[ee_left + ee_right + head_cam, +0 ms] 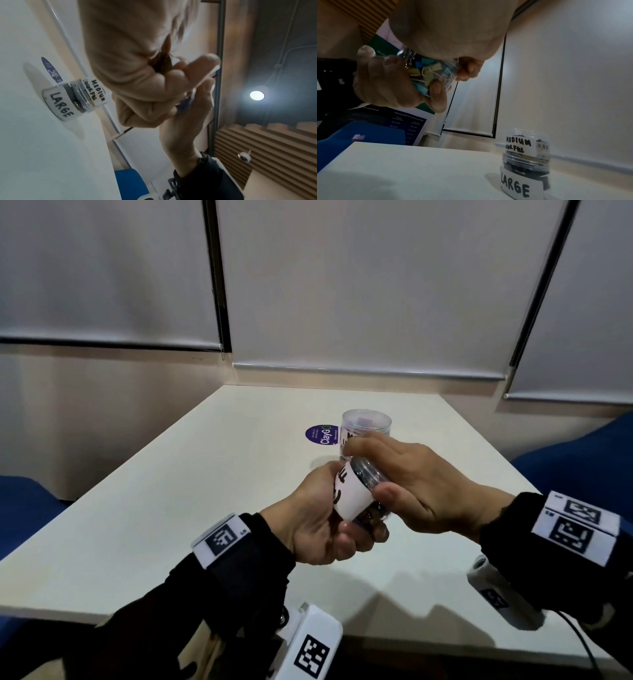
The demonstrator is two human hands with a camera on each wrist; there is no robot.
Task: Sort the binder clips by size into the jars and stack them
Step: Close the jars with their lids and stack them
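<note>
Clear plastic, head view: the left hand (pixel 320 529) grips a tilted jar (pixel 354 491) above the white table (pixel 171 508); the right hand (pixel 411 484) clasps its lid end.
Left wrist view: the MEDIUM jar (pixel 97 92) is stacked on the LARGE jar (pixel 60 105).
Right wrist view: pastel binder clips (pixel 426 73) fill the held jar.

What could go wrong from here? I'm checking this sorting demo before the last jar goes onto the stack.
1. The third jar is tilted in mid-air between the left hand and right hand; if its lid isn't tight, the small colourful clips could spill.
2. The MEDIUM jar already stands on the LARGE jar; a clumsy placement might topple this narrow stack.
</note>
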